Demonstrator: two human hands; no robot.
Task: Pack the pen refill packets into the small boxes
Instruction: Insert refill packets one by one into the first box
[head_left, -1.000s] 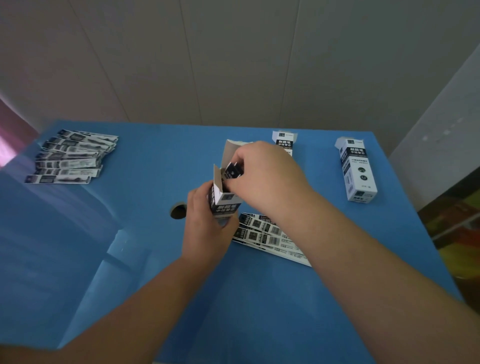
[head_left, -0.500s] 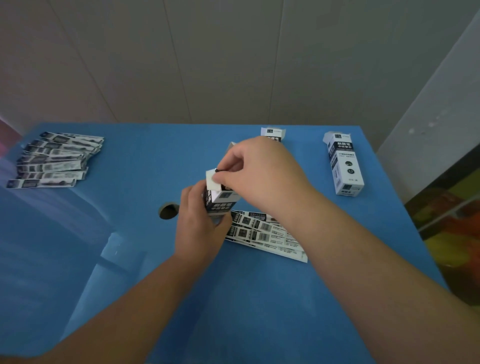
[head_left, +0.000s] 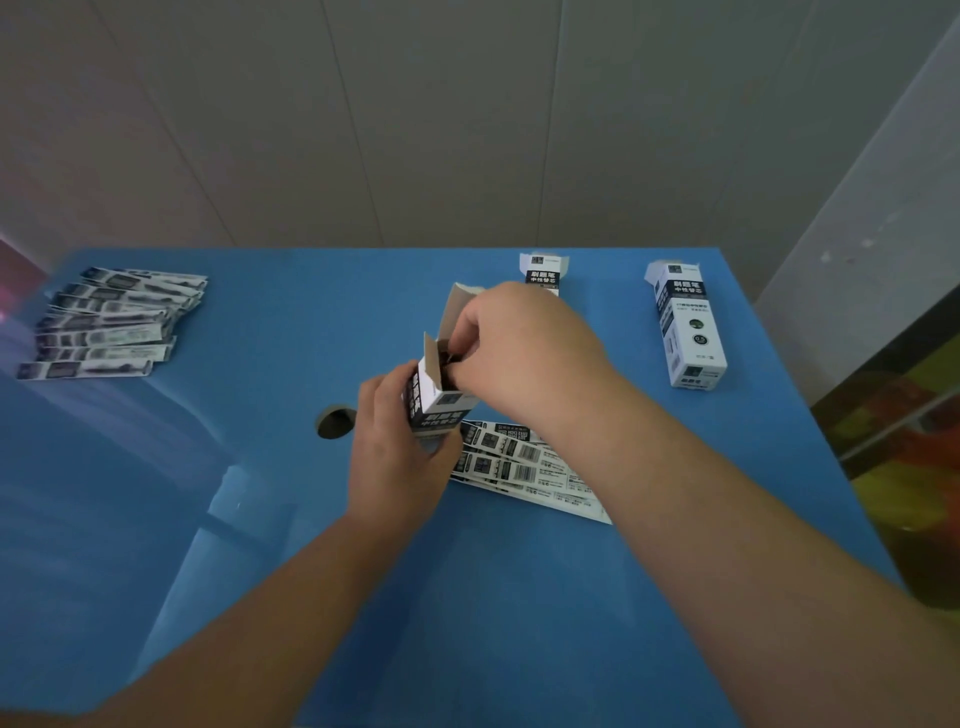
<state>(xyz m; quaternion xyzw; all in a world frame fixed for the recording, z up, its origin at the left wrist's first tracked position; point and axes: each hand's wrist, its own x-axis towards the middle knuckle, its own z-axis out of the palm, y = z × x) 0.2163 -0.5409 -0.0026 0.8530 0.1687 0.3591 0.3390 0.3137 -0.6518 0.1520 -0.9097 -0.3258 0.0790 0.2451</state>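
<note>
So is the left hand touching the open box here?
Touching. The head view shows the left hand wrapped around the lower body of the open box, holding it upright.

Your left hand (head_left: 397, 452) holds the open box (head_left: 436, 400) mid-table (head_left: 519, 597); your right hand (head_left: 524, 353) is at its mouth. Packets (head_left: 524, 462) lie behind it, a stack (head_left: 111, 322) far left, two boxes (head_left: 685, 325) far right.

Blue table (head_left: 519, 597): smooth, glossy, reflections noted at left. Small box (head_left: 441, 405): printed cardboard, flap insides plain brown. Refill packets (head_left: 524, 462): glossy printed wrap.
</note>
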